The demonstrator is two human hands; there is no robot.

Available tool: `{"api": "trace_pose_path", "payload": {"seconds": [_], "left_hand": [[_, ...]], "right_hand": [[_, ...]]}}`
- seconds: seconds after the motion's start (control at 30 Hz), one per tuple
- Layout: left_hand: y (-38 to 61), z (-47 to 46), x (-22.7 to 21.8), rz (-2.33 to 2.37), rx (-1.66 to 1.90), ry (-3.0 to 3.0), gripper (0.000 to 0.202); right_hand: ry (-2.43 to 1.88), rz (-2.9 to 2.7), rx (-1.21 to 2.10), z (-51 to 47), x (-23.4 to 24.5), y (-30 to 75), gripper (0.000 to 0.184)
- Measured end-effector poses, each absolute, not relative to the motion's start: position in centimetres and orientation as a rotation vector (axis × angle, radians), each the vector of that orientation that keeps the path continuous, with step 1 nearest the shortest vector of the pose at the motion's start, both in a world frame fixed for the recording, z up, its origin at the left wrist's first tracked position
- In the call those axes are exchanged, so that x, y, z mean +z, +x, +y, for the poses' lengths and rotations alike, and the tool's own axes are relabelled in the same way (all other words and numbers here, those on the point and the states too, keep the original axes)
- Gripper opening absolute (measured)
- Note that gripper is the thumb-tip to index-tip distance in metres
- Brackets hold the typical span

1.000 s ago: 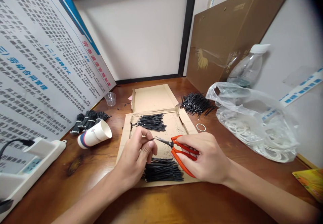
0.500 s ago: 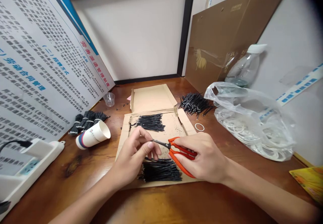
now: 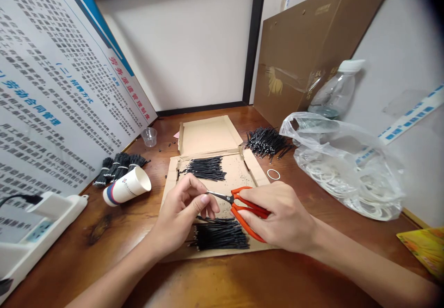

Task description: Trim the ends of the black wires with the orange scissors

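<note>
My right hand (image 3: pixel 277 215) grips orange-handled scissors (image 3: pixel 243 205), whose blade tips touch the fingertips of my left hand (image 3: pixel 185 211). My left hand is pinched on a thin black wire piece, mostly hidden by the fingers. Both hands hover over a flattened cardboard box (image 3: pixel 211 137). A pile of short black wire pieces (image 3: pixel 220 235) lies under my hands at the near edge of the cardboard. A second pile of black wire pieces (image 3: pixel 205 168) lies farther back on it.
Left: a tipped paper cup (image 3: pixel 128 186), bundled black wires (image 3: pixel 118 167), a small clear cup (image 3: pixel 149 136), a white power strip (image 3: pixel 38 220), a printed board. Right: loose black wires (image 3: pixel 268 141), a rubber band (image 3: pixel 274 174), a plastic bag (image 3: pixel 347 169), a bottle (image 3: pixel 333 93).
The scissor tips have closed the gap to my left fingertips, and the handles have squeezed nearer together. Both hands stay over the near wire pile.
</note>
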State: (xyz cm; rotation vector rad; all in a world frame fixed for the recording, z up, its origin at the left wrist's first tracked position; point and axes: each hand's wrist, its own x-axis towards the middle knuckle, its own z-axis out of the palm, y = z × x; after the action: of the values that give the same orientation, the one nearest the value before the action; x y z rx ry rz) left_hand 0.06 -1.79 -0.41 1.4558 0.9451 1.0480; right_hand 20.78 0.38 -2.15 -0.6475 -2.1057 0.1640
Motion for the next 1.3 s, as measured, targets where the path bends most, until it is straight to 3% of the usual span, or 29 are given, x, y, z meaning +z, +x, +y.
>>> {"api": "trace_pose_path", "payload": {"seconds": [1.0,1.3], "left_hand": [[-0.5,-1.5,-0.2,1.093,1.042,1.666,0.011],[-1.3,-0.1,-2.4,1.206,0.840,2.536,0.016]], "right_hand": [[-0.712,-2.110,0.160,0.5,-2.1,20.9,0.017],[-0.784,-2.091,0.139,0.7,-2.6,20.9,0.015]]}}
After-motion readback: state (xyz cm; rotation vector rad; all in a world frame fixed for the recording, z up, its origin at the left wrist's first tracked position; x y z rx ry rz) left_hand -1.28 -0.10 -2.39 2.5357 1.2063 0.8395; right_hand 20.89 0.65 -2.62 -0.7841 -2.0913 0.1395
